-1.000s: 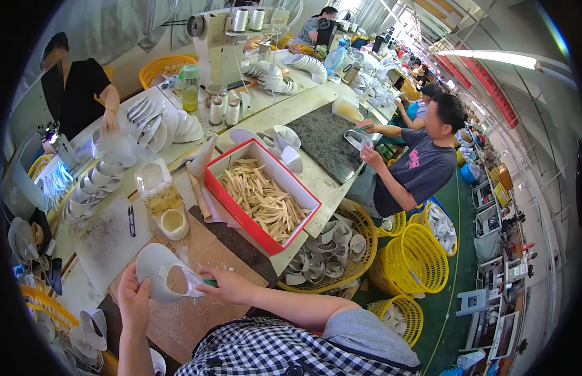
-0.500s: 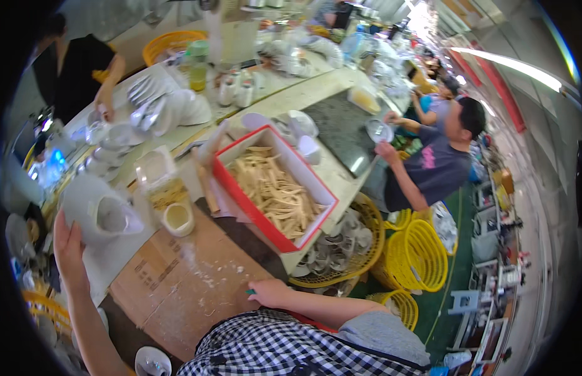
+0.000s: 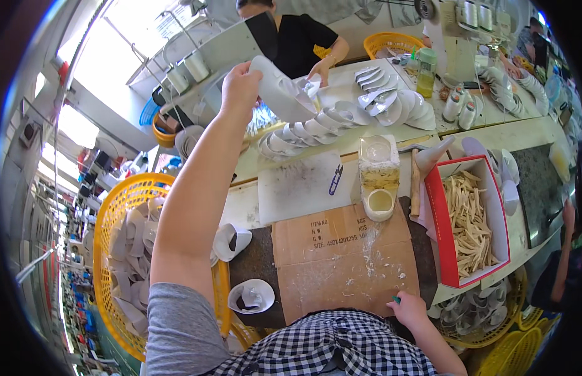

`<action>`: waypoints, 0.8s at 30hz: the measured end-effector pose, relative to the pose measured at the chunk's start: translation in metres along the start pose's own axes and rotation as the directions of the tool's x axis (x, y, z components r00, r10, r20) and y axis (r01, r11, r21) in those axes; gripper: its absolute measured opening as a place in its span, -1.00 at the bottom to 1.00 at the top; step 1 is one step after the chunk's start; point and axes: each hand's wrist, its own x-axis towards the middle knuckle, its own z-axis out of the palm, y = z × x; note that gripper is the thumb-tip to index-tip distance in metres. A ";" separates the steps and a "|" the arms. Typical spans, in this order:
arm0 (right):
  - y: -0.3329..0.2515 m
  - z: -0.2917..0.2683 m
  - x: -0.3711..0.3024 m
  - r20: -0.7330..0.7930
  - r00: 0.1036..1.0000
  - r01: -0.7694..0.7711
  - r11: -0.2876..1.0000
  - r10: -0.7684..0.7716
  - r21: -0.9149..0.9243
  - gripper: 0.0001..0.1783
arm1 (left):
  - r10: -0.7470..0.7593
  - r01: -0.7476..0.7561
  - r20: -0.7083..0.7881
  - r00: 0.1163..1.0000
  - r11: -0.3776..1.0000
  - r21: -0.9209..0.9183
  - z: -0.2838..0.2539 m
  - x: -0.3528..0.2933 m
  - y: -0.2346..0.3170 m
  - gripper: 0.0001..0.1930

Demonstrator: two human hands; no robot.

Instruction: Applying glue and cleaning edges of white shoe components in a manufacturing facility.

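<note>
Left hand (image 3: pixel 241 91), white piece (image 3: pixel 277 94) farther out

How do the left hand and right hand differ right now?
The left hand is stretched far forward; the right hand is low, at the near edge of the cardboard. The left hand grips a white curved piece, the right hand a small green item. Both are bare.

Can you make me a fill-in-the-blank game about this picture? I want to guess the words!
1. The white curved piece is held up in the person's ____ hand.
2. The small thing poking out of the right hand is coloured ____.
3. The flat cardboard is coloured ____.
4. The box of pale strips has ____ outer walls.

Missing words: left; green; brown; red.
</note>
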 end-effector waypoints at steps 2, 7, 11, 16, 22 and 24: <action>0.002 -0.002 -0.003 0.015 1.000 0.000 1.000 0.001 -0.006 -0.61 | -0.074 0.075 -0.023 0.997 0.996 0.047 0.003 0.008 0.002 -0.74; 0.005 0.000 -0.002 -0.006 1.000 0.021 1.000 -0.021 0.000 -0.61 | -0.120 0.115 -0.083 0.989 0.992 -0.060 0.017 0.024 0.014 -0.82; 0.003 0.006 -0.001 -0.035 0.998 0.053 0.998 -0.053 0.016 -0.59 | -0.122 0.120 -0.058 0.991 0.992 -0.034 0.017 0.028 0.022 -0.81; 0.012 0.009 -0.006 -0.048 0.998 0.045 0.998 -0.043 0.038 -0.61 | -0.080 0.082 -0.049 0.996 0.995 0.051 0.045 0.012 0.033 -0.82; 0.010 0.015 -0.006 -0.066 0.993 0.106 0.993 -0.102 0.059 -0.59 | 0.493 -0.522 0.251 0.833 0.551 0.651 -0.036 0.115 -0.061 -0.85; 0.001 0.014 0.001 -0.043 0.985 0.169 0.985 -0.168 0.036 -0.60 | 0.599 -0.523 0.616 0.511 -0.353 0.776 -0.109 0.148 -0.085 -0.66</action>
